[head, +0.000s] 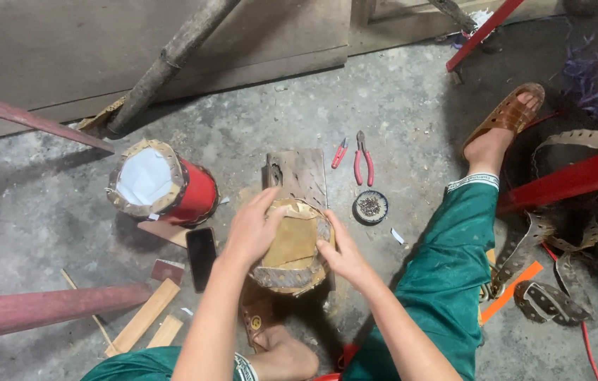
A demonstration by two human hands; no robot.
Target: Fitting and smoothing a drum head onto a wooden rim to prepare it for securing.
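Left hand: my left hand (251,229) lies palm down on the top of a small round drum with a tan hide skin and a ragged trimmed edge (292,247), fingers spread and pressing the near-left rim.
Right hand: my right hand (341,255) grips the drum's right side, thumb on the skin, fingers curled round the rim.
Drum position: it stands at the centre of the view on the grey concrete floor (398,106), just in front of a worn grey wooden block (299,173) and touching its near edge.
Second drum: a red-bodied drum with a white skin and hide border (161,183) lies tilted to the left, well apart from my hands.
Tools: red-handled pliers (363,159) and a smaller red-handled cutter (339,152) lie beyond my right hand; a small round tin of dark nails (370,206) sits near them.
Phone: a black phone (201,257) lies flat just left of my left forearm.
Scraps: pale wooden offcuts (145,316) rest near-left.
Legs: I see green trousers (447,268) and a brown woven sandal (507,113) to the right.
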